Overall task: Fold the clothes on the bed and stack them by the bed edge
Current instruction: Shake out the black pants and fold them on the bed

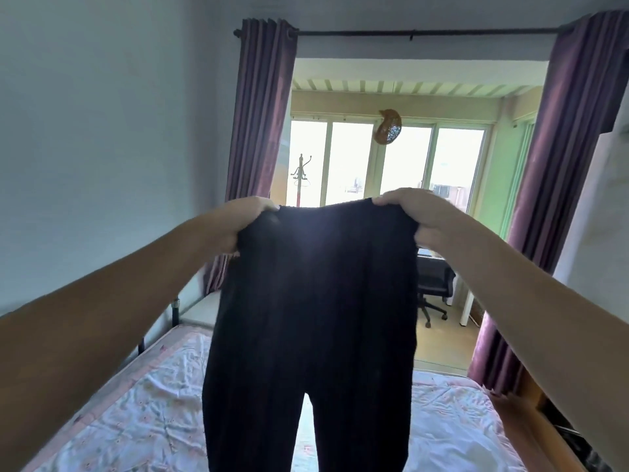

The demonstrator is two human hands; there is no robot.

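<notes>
A pair of black ribbed trousers (316, 318) hangs in front of me, held up high by the waistband. My left hand (243, 221) grips the waistband's left corner and my right hand (413, 212) grips its right corner. The two legs hang straight down and run out of view at the bottom. Below them lies the bed (136, 403), covered with a crumpled white floral sheet with a pink border. The trousers hide the middle of the bed.
Purple curtains (258, 131) frame a doorway to a bright balcony room with windows, a coat stand (299, 180) and a black office chair (435, 287). A wooden bed frame edge (531, 434) runs along the right. A pale wall stands to the left.
</notes>
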